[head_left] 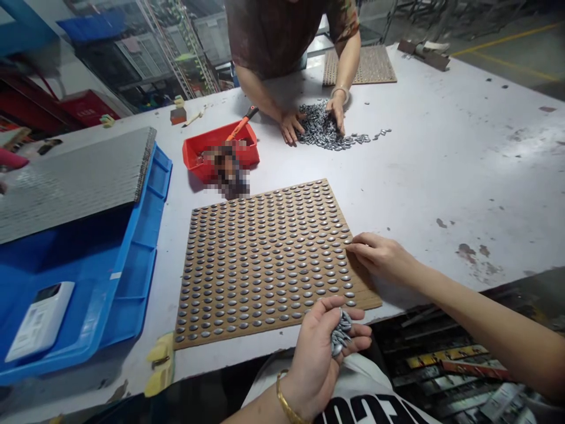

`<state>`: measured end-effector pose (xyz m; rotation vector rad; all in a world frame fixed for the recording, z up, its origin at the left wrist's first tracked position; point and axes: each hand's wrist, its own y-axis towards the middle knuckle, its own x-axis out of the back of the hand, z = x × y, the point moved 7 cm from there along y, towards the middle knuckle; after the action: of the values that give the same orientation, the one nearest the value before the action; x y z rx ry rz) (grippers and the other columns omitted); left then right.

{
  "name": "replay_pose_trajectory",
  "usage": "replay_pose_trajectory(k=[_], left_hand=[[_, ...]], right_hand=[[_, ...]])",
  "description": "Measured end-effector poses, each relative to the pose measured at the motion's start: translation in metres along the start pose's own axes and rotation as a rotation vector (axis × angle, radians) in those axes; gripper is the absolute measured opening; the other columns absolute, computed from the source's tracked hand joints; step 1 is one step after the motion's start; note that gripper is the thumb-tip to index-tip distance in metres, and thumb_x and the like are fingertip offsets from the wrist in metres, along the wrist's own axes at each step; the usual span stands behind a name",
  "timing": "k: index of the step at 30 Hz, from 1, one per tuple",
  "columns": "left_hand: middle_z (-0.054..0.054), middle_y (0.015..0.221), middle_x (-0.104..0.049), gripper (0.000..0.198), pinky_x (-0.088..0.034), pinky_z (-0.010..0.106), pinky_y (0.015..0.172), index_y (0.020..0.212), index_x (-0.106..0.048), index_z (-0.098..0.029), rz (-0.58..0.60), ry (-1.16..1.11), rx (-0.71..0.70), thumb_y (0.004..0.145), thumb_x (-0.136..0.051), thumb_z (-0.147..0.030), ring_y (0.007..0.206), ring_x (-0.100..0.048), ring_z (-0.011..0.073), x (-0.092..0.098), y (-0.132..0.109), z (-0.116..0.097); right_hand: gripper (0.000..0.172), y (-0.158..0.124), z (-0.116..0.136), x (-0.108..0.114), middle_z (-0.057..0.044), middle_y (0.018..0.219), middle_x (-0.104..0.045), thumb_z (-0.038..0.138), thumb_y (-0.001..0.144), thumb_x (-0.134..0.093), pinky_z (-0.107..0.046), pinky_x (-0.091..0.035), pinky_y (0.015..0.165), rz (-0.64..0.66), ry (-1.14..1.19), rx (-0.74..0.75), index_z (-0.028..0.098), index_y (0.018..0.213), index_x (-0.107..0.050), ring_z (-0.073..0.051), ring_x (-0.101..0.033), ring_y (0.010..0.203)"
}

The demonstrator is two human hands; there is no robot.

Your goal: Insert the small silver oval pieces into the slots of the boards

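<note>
In the head view, most of the cardboard sheet (366, 290) is seen to be covered with small pointed metal pieces (257, 323), laid in close, fairly even rows; it is placed flat on the white table (441, 176), directly in front of the person, with its near side close to the table edge. By the look of it, the laying-out can be judged nearly complete: the rows are filled from the left edge almost to the right, and only a strip along the right side, widest at the near corner, is left bare, though whether that strip is meant to be filled cannot be told. Over the near right part of the sheet, the left hand (315, 337) is turned palm up and cupped, its fingers loosely curled around a loose handful (341, 335) of the same pieces, so further stock is at hand. The right hand (383, 257) is brought to the sheet's right edge, its thumb and fingers drawn close together beside the outermost pieces; whether one is pinched or merely touched cannot be made out. Across the table, a heap (315, 125) of loose pieces is flanked by a co-worker's hands (291, 127), and a second board (379, 66) is set beyond it
</note>
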<state>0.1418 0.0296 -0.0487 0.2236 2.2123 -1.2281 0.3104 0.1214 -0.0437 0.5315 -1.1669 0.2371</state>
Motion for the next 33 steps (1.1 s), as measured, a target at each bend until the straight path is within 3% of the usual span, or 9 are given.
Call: replay_pose_trajectory(k=[3,6,10,14,19,24,27,30,33], left_hand=[[0.011,0.091,-0.068,0.019,-0.053,0.03,0.069,0.098,-0.049,-0.016,0.011,0.018,-0.02,0.086,-0.058,-0.028,0.074,-0.067,0.0182,0.001,-0.001,0.0],[0.007,0.08,-0.067,0.023,-0.05,0.025,0.06,0.096,-0.053,-0.014,0.027,0.053,-0.042,0.084,-0.063,-0.032,0.064,-0.062,0.0132,0.002,0.0,-0.001],[0.001,0.071,-0.058,0.027,-0.041,0.019,0.054,0.097,-0.061,-0.012,0.02,0.057,-0.12,0.08,-0.07,-0.03,0.059,-0.051,0.0068,0.004,0.002,-0.005],[-0.001,0.066,-0.055,0.023,-0.038,0.018,0.055,0.094,-0.06,-0.013,0.04,0.054,-0.142,0.08,-0.069,-0.027,0.06,-0.048,0.0065,0.004,0.001,-0.005],[-0.002,0.063,-0.057,0.021,-0.036,0.019,0.055,0.083,-0.052,-0.017,0.021,0.074,-0.167,0.077,-0.071,-0.026,0.054,-0.049,0.0066,0.005,-0.001,-0.006],[-0.001,0.064,-0.058,0.02,-0.039,0.019,0.055,0.085,-0.056,-0.015,0.012,0.093,-0.163,0.075,-0.072,-0.022,0.054,-0.05,0.0067,0.005,-0.001,-0.004],[0.005,0.077,-0.064,0.019,-0.044,0.021,0.057,0.095,-0.06,-0.013,-0.003,0.046,-0.123,0.081,-0.065,-0.024,0.063,-0.057,0.0102,0.005,-0.001,-0.002],[0.014,0.099,-0.067,0.026,-0.052,0.031,0.07,0.109,-0.058,-0.011,-0.062,-0.043,-0.094,0.085,-0.054,-0.021,0.08,-0.066,0.0187,0.008,-0.003,-0.002],[0.017,0.104,-0.068,0.028,-0.053,0.036,0.077,0.112,-0.054,-0.011,-0.071,-0.05,-0.072,0.086,-0.052,-0.019,0.084,-0.068,0.0218,0.006,-0.004,-0.001]], right_hand=[[0.027,-0.002,0.007,0.012,-0.011,0.105,-0.064,0.014,0.093,-0.044,-0.032,-0.053,0.073,-0.046,0.02,-0.047,0.019,0.113,-0.062,-0.021,-0.062,0.09],[0.027,-0.007,0.029,0.034,-0.011,0.108,-0.063,0.017,0.092,-0.05,-0.033,-0.052,0.079,-0.124,0.186,-0.063,0.02,0.117,-0.06,-0.021,-0.061,0.095],[0.025,-0.013,0.073,0.043,-0.009,0.096,-0.063,0.017,0.091,-0.052,-0.026,-0.051,0.071,0.027,0.597,-0.013,0.019,0.115,-0.06,-0.016,-0.061,0.085],[0.019,-0.017,0.093,0.039,-0.005,0.083,-0.061,0.014,0.092,-0.051,-0.023,-0.047,0.065,0.075,0.748,-0.025,0.018,0.106,-0.062,-0.013,-0.057,0.076],[0.013,-0.018,0.091,0.027,-0.004,0.08,-0.063,0.019,0.093,-0.052,-0.023,-0.046,0.068,0.155,0.891,-0.165,0.018,0.092,-0.065,-0.013,-0.058,0.075],[0.013,-0.024,0.09,0.027,-0.003,0.082,-0.064,0.019,0.093,-0.052,-0.022,-0.047,0.068,0.192,0.9,-0.221,0.02,0.092,-0.066,-0.013,-0.06,0.076],[0.016,-0.03,0.078,0.029,-0.003,0.088,-0.066,0.017,0.093,-0.05,-0.023,-0.048,0.071,0.122,0.793,-0.164,0.021,0.099,-0.064,-0.013,-0.062,0.081],[0.019,-0.035,0.051,0.027,-0.006,0.095,-0.066,0.016,0.093,-0.049,-0.025,-0.049,0.075,0.0,0.581,-0.133,0.021,0.106,-0.061,-0.015,-0.063,0.086],[0.019,-0.036,0.024,0.021,-0.008,0.096,-0.066,0.015,0.093,-0.048,-0.027,-0.05,0.072,-0.084,0.329,-0.103,0.02,0.105,-0.061,-0.017,-0.062,0.084]])
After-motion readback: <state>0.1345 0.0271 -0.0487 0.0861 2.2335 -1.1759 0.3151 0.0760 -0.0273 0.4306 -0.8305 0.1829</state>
